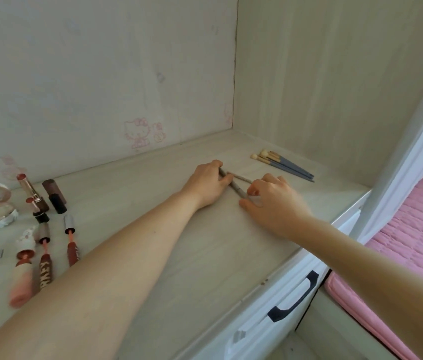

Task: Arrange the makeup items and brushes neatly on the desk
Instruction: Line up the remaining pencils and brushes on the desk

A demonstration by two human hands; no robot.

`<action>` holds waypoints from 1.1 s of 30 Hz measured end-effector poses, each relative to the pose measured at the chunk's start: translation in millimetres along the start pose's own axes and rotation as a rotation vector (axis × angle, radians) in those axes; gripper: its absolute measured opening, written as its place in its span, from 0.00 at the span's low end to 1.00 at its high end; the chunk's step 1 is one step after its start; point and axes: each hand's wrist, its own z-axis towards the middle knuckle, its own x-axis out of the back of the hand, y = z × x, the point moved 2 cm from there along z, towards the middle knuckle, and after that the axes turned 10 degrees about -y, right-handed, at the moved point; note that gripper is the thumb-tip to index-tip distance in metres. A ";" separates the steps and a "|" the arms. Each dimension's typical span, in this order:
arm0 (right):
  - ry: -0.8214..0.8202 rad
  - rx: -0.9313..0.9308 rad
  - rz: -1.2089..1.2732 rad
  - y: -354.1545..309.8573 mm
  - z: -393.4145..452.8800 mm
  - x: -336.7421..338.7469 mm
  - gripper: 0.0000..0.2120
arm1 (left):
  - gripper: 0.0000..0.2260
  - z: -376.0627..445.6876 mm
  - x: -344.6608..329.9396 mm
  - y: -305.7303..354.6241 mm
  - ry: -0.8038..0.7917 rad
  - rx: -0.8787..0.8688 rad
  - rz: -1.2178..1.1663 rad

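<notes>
Left hand point(209, 184) pinches upper end of grey pencil point(233, 183) at frame centre on desk point(179, 255); right hand point(272, 203) pinches lower end, probably squaring it against thinner pencil point(241, 178). Brushes point(283, 165) grouped upper right.

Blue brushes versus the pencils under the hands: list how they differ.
The blue brushes lie bundled side by side, untouched; the pencils cross each other and are held by both hands, left hand and right hand. The brushes have pale bristle tips and blue handles; the pencils are plain grey-brown sticks. Both lie flat on the desk.
</notes>
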 end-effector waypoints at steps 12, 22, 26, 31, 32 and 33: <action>-0.040 -0.031 0.194 -30.7 -14.2 8.5 0.06 | 0.18 -51.9 31.8 -4.8 0.128 0.060 -0.243; 0.037 0.027 0.577 -98.2 -56.0 26.8 0.05 | 0.16 -134.6 106.5 -7.0 0.186 0.119 -1.323; 0.029 0.061 0.688 -134.5 -70.9 31.3 0.05 | 0.10 -170.8 127.4 -19.4 0.223 0.115 -1.446; -0.035 0.109 0.703 -182.7 -88.6 29.7 0.03 | 0.06 -219.9 152.7 -47.1 0.273 0.070 -1.469; -0.054 0.124 0.708 -193.2 -91.8 28.8 0.03 | 0.06 -230.1 158.4 -53.5 0.297 0.067 -1.470; -0.076 0.142 0.709 -203.9 -95.1 27.5 0.02 | 0.06 -240.6 164.2 -59.8 0.322 0.064 -1.472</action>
